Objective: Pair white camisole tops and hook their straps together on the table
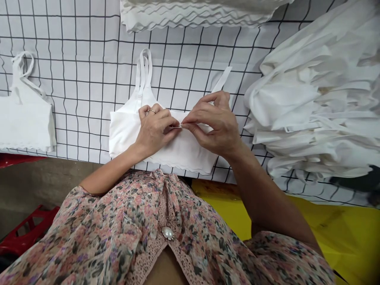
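A white bra top (190, 152) with a wavy lower edge lies flat before me. Its left strap (144, 71) stretches up in a loop, while the right strap (222, 79) points up loose behind my right hand. Over the middle of the bra top, my left hand (157, 128), with a ring on one finger, is closed in a pinch. My right hand (215, 122) pinches from the other side, fingertips nearly touching the left ones. Between them shows a small, thin white piece (180, 125), too small to tell its kind.
A black-and-white grid cloth (86, 79) covers the table. A heap of white garments (320, 103) is at the right, a stack of white wavy-edged pieces (192, 14) at the back. Another white bra top (28, 114) lies left. Yellow material (326, 233) is below the table's right side.
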`<state>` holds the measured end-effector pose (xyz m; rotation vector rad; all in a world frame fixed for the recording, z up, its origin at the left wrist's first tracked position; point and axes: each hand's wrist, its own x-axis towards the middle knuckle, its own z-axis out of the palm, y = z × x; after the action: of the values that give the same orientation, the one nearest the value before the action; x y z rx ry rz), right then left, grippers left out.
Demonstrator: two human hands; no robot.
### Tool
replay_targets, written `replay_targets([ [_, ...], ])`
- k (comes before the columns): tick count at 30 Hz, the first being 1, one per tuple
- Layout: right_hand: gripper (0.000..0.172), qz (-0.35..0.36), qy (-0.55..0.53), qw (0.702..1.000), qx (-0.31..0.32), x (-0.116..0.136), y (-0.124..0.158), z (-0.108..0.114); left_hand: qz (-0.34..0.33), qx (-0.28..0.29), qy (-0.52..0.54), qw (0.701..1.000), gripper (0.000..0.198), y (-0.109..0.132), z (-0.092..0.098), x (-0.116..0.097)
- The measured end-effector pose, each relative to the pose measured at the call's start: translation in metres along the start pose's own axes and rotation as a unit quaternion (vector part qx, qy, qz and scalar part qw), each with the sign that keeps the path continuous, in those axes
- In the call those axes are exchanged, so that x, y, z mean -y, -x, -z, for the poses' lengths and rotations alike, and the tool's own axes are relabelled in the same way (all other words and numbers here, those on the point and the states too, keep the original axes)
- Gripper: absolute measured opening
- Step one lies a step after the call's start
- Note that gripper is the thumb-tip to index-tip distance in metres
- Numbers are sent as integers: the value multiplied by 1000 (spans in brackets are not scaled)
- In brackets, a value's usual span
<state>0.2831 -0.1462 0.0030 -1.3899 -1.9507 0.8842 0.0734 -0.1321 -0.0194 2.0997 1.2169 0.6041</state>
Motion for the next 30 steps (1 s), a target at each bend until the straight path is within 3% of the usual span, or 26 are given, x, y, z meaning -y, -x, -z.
replay_targets([
  [16,22,16,53,998,12,2,-2,3,1,2,-2,1000,13,-1,1,1],
  [24,30,72,99,988,91,4,-13,15,2,6,11,1000,14,-2,2,3],
  [30,36,156,157,959,180,5,-27,18,-6,7,1,1000,12,-2,2,6],
])
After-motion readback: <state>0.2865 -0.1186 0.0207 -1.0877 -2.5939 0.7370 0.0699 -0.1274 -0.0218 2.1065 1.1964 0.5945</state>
